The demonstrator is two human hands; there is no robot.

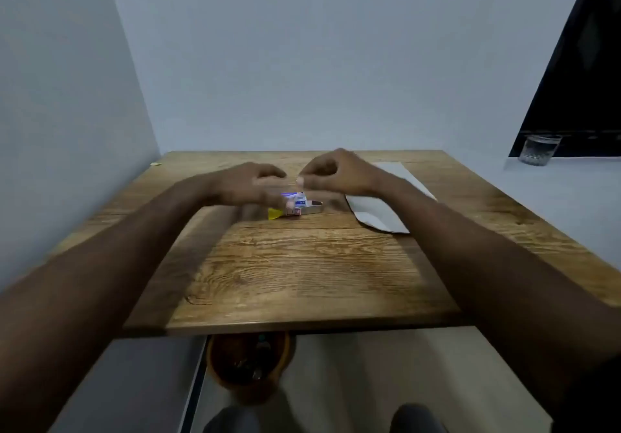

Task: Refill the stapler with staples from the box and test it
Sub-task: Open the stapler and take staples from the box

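A small staple box (295, 206), white and blue with a yellow flap at its left end, lies on the wooden table (302, 264) near the middle. My left hand (255, 183) hovers over the box's left part, blurred, its fingers curled downward toward the box. My right hand (332, 172) is just above and right of the box, thumb and forefinger pinched together; whether something thin sits between them is too blurred to tell. No stapler shows clearly.
A grey-white sheet of paper (386, 204) lies on the table under my right wrist. A drinking glass (539, 153) stands on the pale ledge at the far right. Below the table's near edge sits a brown basket (248, 362).
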